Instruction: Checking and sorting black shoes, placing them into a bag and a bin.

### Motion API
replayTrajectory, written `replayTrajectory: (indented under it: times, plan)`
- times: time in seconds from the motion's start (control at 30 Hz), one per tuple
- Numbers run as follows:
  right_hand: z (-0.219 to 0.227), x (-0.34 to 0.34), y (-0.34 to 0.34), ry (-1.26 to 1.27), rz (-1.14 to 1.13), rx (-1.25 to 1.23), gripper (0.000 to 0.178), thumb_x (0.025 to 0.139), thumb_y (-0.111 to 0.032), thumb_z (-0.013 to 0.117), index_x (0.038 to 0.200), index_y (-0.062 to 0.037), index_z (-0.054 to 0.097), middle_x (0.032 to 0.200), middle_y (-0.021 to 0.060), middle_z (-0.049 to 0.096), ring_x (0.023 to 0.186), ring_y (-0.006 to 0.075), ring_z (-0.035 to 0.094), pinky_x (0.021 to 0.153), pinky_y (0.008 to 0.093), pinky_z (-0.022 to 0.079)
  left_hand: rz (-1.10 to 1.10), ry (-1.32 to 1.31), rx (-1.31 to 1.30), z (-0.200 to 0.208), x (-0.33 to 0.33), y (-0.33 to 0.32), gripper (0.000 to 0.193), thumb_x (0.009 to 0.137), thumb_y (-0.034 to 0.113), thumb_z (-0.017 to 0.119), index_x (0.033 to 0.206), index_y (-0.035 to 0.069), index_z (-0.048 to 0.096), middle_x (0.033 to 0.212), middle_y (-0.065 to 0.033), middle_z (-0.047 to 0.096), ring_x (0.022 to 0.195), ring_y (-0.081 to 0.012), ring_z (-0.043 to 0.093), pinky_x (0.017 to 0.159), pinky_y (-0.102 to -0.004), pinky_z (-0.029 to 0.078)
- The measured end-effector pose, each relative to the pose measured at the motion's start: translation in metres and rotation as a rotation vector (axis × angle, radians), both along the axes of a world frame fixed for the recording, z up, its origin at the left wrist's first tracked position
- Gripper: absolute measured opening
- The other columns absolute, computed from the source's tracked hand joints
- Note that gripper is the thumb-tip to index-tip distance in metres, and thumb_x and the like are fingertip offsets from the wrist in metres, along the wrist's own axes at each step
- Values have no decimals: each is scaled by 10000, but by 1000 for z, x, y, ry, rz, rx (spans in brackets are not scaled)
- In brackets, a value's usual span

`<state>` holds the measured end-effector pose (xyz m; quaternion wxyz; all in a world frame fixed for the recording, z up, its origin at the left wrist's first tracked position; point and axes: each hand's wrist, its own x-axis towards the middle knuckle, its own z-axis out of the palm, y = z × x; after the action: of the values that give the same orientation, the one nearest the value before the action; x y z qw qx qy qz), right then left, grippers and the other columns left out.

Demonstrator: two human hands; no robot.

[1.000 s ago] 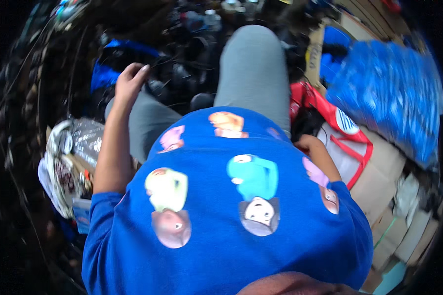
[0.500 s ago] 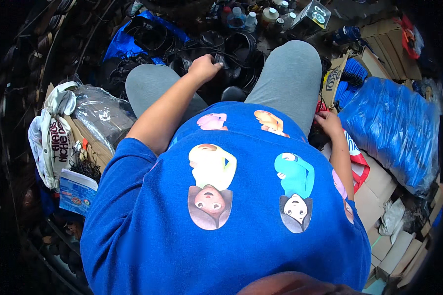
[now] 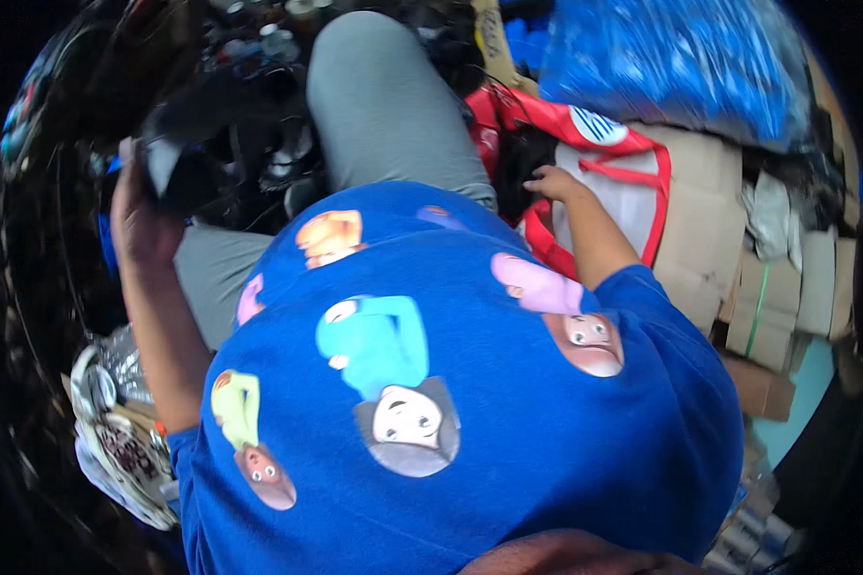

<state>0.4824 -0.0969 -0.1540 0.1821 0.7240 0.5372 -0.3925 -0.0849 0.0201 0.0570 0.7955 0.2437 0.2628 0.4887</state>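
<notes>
Left hand (image 3: 144, 216), raised at the left of the view, fingers curled around a dark object (image 3: 187, 158). Motion blur hides what it is; black, with a pale grey patch near the thumb. It sits above the left knee, against a heap of black cables and gear (image 3: 259, 144).

Handling, as a judgement: looks light enough for one hand and seems to hold its shape. Best grip is probably where the hand has it, at the lower left end. Long axis appears to run from lower left up toward upper right, free end pointing away from the body; blur makes this uncertain.

Centre: grey trouser legs (image 3: 384, 105), blue printed shirt.

Right hand (image 3: 551, 182), fingers loosely bent, resting at the mouth of a red and white bag (image 3: 623, 182). Whether it pinches anything, cannot tell. Cardboard boxes (image 3: 767, 307) beyond.
</notes>
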Motion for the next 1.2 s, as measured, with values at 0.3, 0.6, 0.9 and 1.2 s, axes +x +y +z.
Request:
replayTrajectory:
  times: [0.3, 0.6, 0.9, 1.2]
  plan:
    - [-7, -40, -40, 90, -374, -136, 448, 769, -389, 640, 1073, -61, 616, 959, 207, 626, 924, 327, 601, 812, 389, 457, -382, 938, 568, 47, 143, 8, 615, 761, 35, 651, 1305, 45, 365, 1127, -127, 555, 995, -198, 562, 835, -322, 466]
    - [33, -29, -47, -152, -293, 350, 411, 843, -374, 525, 1086, -45, 567, 1000, 250, 593, 956, 411, 557, 857, 459, 421, -544, 1685, 1212, 21, 172, -8, 520, 679, 229, 719, 1147, 95, 536, 1074, -112, 579, 1100, -271, 493, 994, -532, 255]
    - [117, 3, -18, 466, -762, 157, 314, 785, -218, 658, 1011, -7, 603, 878, 61, 633, 763, 145, 594, 717, 284, 459, -227, 1380, 942, 6, 143, 3, 547, 556, 168, 799, 1033, 48, 561, 981, -116, 571, 988, -289, 536, 869, -377, 416]
    - [235, -2, 11, 961, -927, 354, 414, 854, -154, 589, 1213, -1, 451, 1105, 93, 576, 996, 181, 575, 880, 324, 463, -184, 1186, 930, -9, 127, 5, 477, 548, 59, 786, 974, 29, 574, 958, -105, 576, 908, -252, 572, 796, -326, 463]
